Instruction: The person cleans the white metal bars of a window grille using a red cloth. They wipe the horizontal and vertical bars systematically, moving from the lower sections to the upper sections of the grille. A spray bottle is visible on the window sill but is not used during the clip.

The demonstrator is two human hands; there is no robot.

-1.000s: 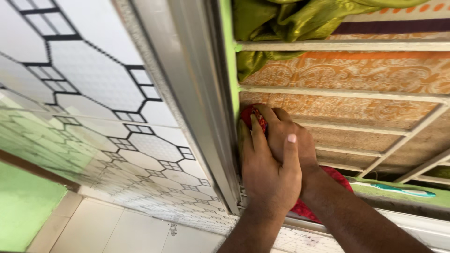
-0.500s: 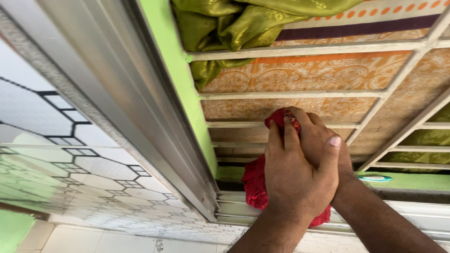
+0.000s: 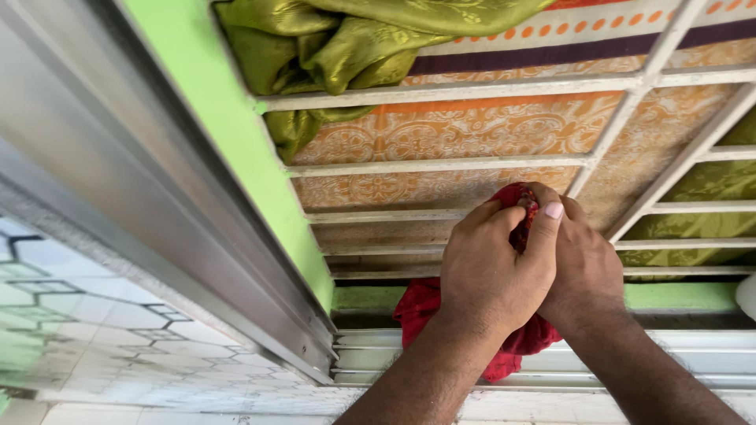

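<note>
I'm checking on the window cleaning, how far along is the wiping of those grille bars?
Done: cannot tell; no bar looks clearly cleaner than another. In hand: left hand and right hand together press a red cloth against a horizontal bar of the cream window grille. Left: the bars above, near the green fabric, and the sliding track below look untouched.

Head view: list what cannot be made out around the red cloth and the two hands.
- Red cloth: its middle is hidden under the left hand and right hand, head view.
- Right hand's fingers: mostly covered by the left hand.
- White metal window grille: the bar under the cloth is hidden.
- White object on the green sill: cut off by the right edge.
- Patterned glass pane: blurred.
</note>
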